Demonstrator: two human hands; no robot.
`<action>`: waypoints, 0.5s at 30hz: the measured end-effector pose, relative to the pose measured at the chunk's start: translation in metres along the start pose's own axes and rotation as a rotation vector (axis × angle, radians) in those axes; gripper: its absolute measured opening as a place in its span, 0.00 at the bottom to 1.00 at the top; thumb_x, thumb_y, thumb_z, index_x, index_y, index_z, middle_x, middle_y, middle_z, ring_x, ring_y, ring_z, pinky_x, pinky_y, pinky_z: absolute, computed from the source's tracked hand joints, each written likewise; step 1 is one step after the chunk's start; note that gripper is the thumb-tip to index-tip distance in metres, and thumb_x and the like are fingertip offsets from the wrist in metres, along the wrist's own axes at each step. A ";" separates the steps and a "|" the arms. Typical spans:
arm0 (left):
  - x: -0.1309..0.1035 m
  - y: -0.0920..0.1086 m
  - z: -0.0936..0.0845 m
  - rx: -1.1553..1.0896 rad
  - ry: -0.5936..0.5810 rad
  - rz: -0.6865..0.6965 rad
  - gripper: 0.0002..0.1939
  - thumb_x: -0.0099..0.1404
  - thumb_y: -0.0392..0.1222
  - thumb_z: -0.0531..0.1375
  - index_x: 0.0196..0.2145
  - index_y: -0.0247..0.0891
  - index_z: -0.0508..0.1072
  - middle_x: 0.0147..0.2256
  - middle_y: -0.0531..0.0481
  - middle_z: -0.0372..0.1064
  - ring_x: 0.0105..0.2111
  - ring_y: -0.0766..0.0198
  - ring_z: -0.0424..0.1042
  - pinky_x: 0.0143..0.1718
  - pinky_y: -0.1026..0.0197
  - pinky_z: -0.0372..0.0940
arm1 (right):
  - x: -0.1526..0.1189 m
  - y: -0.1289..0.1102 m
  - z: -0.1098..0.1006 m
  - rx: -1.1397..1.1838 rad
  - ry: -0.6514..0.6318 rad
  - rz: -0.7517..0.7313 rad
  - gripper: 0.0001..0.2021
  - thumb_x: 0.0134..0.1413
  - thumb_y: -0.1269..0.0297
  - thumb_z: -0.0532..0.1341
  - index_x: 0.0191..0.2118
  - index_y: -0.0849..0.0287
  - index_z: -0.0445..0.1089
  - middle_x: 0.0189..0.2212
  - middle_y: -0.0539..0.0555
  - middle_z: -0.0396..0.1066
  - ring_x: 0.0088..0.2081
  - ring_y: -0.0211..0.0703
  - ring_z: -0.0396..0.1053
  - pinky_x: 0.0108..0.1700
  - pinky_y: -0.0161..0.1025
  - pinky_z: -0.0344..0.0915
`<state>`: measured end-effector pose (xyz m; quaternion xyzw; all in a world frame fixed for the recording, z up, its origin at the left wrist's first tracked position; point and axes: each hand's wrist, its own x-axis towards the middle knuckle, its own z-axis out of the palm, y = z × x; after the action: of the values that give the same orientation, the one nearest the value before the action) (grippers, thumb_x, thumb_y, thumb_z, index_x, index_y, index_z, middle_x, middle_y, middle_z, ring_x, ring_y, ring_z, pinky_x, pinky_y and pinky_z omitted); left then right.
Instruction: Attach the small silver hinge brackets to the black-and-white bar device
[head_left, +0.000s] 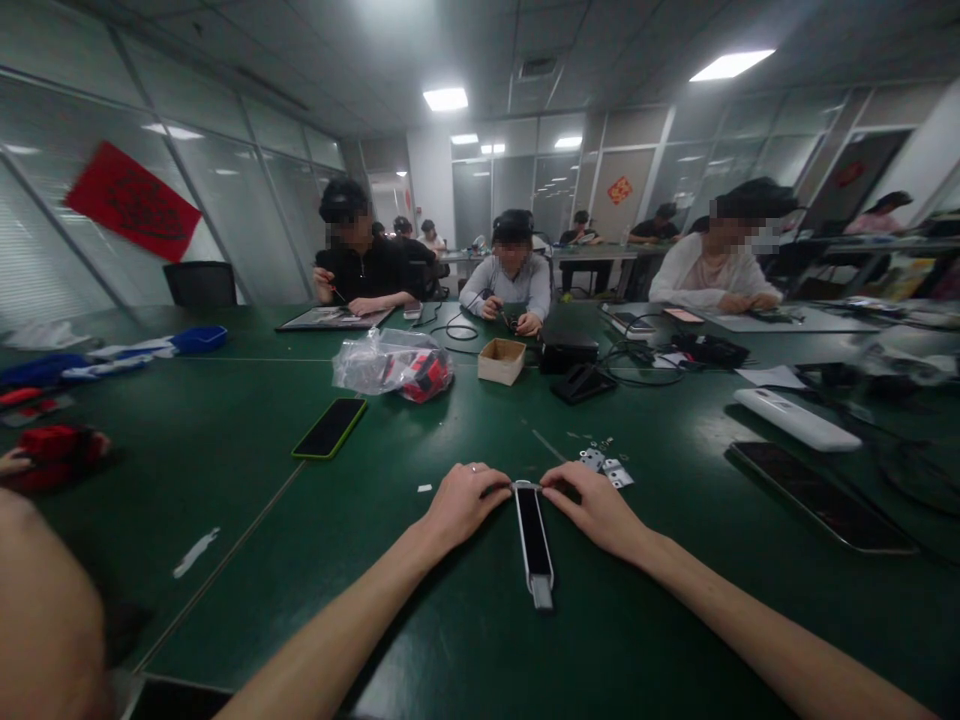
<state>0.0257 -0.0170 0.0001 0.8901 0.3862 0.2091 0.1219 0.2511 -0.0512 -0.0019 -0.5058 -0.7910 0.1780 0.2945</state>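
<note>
A long, narrow device [534,530] with a black face and a pale frame lies on the green table [375,520], its grey end pointing toward me. At its far end, my left hand [466,503] pinches the left corner between thumb and fingers. My right hand [594,508] is closed in a similar pinch at the right corner of that same end. Whether a small part sits between the fingertips is too small to tell. Beyond my right hand lie small metal plates [616,473] with tiny pieces around them.
A phone in a green case [330,428], a plastic bag [386,362], an open box [502,361] and a black stand [583,383] are farther off. A white device [796,420] and a large phone [821,495] lie right. People sit opposite; an arm [45,600] shows at left.
</note>
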 end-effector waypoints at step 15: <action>0.000 -0.002 0.001 0.007 -0.021 -0.035 0.07 0.65 0.41 0.57 0.40 0.41 0.72 0.35 0.52 0.71 0.35 0.63 0.69 0.36 0.62 0.60 | 0.013 0.102 -0.071 -0.387 0.166 0.161 0.11 0.55 0.62 0.54 0.40 0.58 0.72 0.41 0.57 0.69 0.43 0.48 0.65 0.47 0.46 0.63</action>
<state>0.0247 -0.0161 -0.0018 0.8857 0.4012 0.1963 0.1263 0.3641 0.0026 -0.0028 -0.6275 -0.7404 0.0036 0.2411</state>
